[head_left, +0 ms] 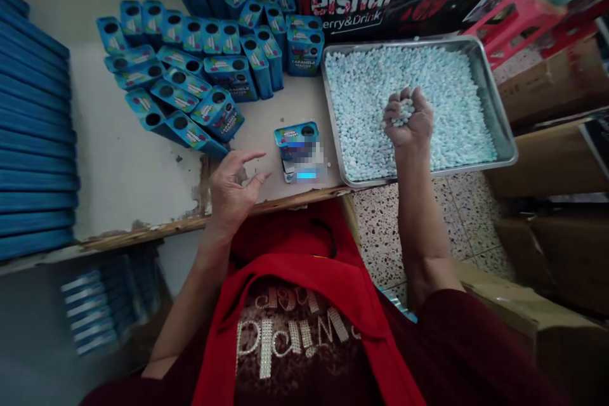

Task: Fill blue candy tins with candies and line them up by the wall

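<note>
While the left hand [232,189] is spread, the right hand [413,123] cups matte, rounded pellets [405,111].

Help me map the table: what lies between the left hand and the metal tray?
In the head view, a blue box is between the left hand and the metal tray, with a small pale thing, partly blurred, at its near side.

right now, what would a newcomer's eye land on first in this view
Probably the metal tray on the right, spread with pale blue pellets, with the right hand cupping some above it. Next, the crowd of blue boxes with round dark openings, left of the tray on the worktop. Then the bright red apron at bottom centre.
</note>
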### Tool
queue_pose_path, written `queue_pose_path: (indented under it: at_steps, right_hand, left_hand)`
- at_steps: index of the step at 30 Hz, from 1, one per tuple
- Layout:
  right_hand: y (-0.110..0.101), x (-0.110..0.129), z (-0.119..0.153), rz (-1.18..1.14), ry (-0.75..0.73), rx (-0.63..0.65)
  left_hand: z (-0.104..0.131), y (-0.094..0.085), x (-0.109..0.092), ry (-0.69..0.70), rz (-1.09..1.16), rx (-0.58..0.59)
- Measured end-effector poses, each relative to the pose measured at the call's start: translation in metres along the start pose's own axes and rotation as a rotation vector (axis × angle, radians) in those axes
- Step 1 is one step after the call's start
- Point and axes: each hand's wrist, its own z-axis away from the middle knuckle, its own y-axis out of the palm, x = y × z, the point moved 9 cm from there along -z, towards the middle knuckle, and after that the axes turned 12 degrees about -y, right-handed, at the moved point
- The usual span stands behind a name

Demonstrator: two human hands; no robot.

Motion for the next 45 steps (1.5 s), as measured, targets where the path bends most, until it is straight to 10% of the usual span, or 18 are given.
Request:
queue_pose_path:
  at_steps: [10,18,27,38,45]
  right_hand:
    - [0.017,0.003,-0.004,-0.084,-0.052,0.186]
    - [0.126,0.041,0.027,-0.152,-0.056,0.373]
    - [0.205,0.099,0.05,-0.409,-0.087,0.01]
    - [0.22,0.116,0.063,-0.409,-0.084,0.055]
    - [0.189,0.079,0.026,-0.6,0.144,-0.014]
  left_hand:
    - [-0.003,0.004,0.03,-0.157,0.189,-0.01]
    - [-0.006,0.017,0.033,-0.167,0.22,0.05]
    - [0.004,0.003,0.048,-0.221,0.246,0.003]
    - [0.002,-0.001,0.058,-0.26,0.228,-0.002]
    - [-0.001,0.004,0.046,-0.237,0.304,0.003]
